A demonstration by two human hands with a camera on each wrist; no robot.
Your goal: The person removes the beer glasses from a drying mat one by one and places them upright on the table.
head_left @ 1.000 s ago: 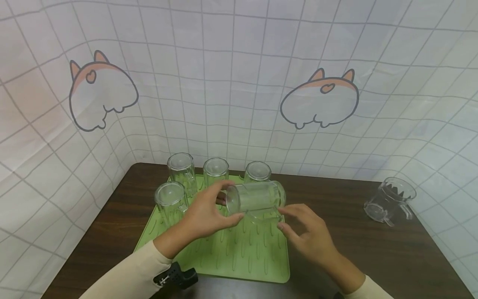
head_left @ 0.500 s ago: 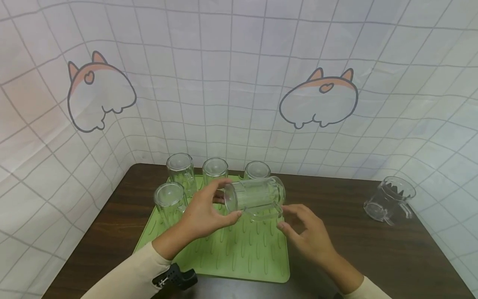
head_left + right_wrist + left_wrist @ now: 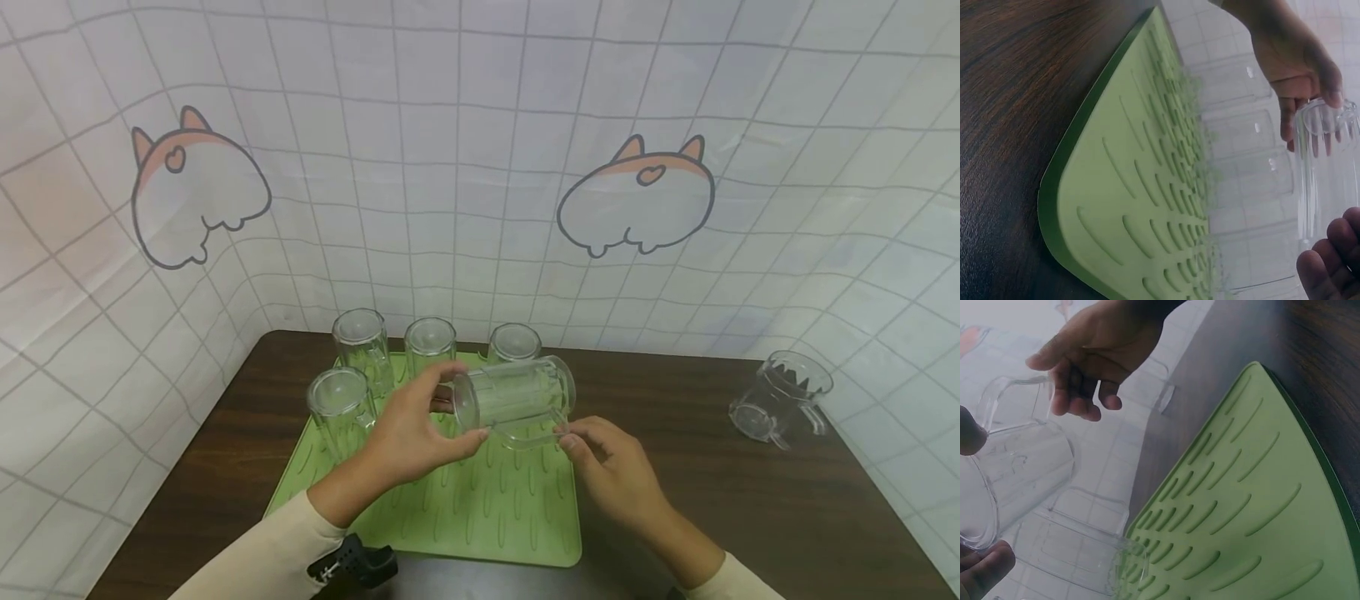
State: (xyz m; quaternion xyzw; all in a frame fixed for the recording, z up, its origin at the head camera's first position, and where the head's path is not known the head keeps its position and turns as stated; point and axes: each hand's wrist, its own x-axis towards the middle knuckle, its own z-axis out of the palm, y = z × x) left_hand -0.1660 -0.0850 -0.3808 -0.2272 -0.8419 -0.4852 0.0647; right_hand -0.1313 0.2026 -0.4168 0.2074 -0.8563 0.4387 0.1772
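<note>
Above the green mat (image 3: pixel 480 521), the left hand (image 3: pixel 405 433) grips a glass mug (image 3: pixel 521 390), the right hand (image 3: pixel 618 475) pinches its handle (image 3: pixel 527 442) — the black wristband (image 3: pixel 351 557) bears an unreadable mark (image 3: pixel 327 572).

cream sleeves (image 3: pixel 258 552); black wrist strap (image 3: pixel 351 557), white marking (image 3: pixel 327 572)

Clear glass mug (image 3: pixel 519 392) is held approx. horiz. above green mat (image 3: pixel 487 518), one end in L hand (image 3: pixel 412 429), handle (image 3: pixel 534 440) on lower side, pinched by R hand (image 3: pixel 617 475).
</note>
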